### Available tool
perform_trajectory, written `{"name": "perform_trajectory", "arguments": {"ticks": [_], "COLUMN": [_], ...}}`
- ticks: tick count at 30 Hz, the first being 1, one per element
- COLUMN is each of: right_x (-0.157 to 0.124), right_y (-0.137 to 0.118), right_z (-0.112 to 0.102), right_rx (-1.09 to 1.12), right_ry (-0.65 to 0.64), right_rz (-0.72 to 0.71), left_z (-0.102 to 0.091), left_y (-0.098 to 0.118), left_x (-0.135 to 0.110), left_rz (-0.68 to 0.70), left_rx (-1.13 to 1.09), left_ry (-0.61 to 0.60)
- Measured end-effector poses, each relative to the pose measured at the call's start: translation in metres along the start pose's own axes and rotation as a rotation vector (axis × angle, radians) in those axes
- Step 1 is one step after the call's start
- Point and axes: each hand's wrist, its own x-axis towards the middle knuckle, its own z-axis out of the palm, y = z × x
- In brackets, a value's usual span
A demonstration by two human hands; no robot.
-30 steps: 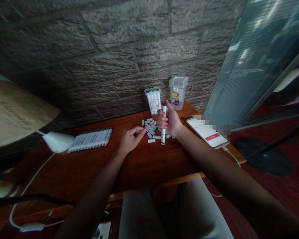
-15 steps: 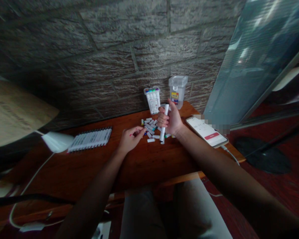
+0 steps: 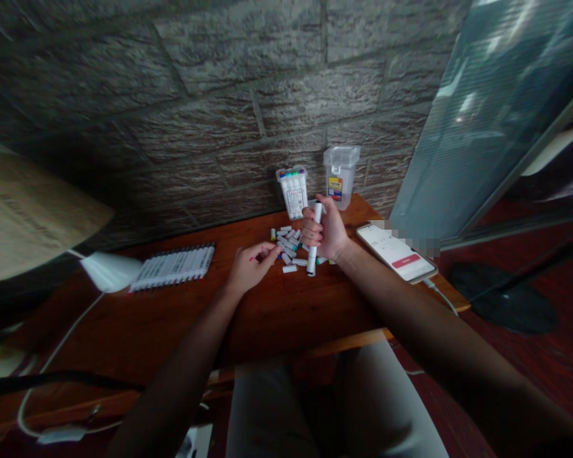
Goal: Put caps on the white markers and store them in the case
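Observation:
My right hand [image 3: 332,232] is wrapped round a white marker [image 3: 314,249], which stands nearly upright in the fist. Under and beside it lies a loose pile of marker caps [image 3: 289,245], short and white with coloured ends. At the pile's left edge, my left hand [image 3: 252,266] is closed, thumb and forefinger together at the caps. Whatever those fingertips may hold is too small to make out. Red marks show on the back of this hand. Behind the pile stands a clear case of white markers [image 3: 295,196] with coloured ends.
A clear plastic box [image 3: 341,175] with a yellow label stands by the stone wall [image 3: 286,95]. To the right lies a phone [image 3: 396,252] on a charging cable. On the left are a row of markers [image 3: 172,267] and a lamp [image 3: 109,270] on the wooden table [image 3: 286,312].
The marker in my right hand has tipped slightly and sits a little lower. My left hand has stayed at the caps.

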Motion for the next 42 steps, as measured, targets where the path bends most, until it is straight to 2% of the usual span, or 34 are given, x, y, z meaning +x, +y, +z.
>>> {"name": "perform_trajectory", "arguments": {"ticks": [10,18,26,35,42], "right_x": [-0.002,-0.001,-0.002,-0.004,-0.001], "right_y": [-0.003,-0.005,0.000,0.002,0.001], "right_z": [-0.003,-0.008,0.003,0.012,0.004], "right_rx": [0.059,0.091,0.088,0.101,0.127], "right_ry": [0.033,-0.033,0.041,0.103,0.124], "right_rz": [-0.045,-0.061,0.026,0.041,-0.088], "left_z": [0.001,0.001,0.001,0.000,0.000], "left_y": [0.000,-0.001,-0.002,0.001,0.001], "left_x": [0.000,0.000,0.000,0.000,0.000], "left_rz": [0.004,-0.018,-0.012,-0.017,-0.025], "left_rx": [-0.003,0.005,0.011,0.004,0.006], "left_ry": [-0.016,-0.028,-0.025,-0.023,-0.026]}}
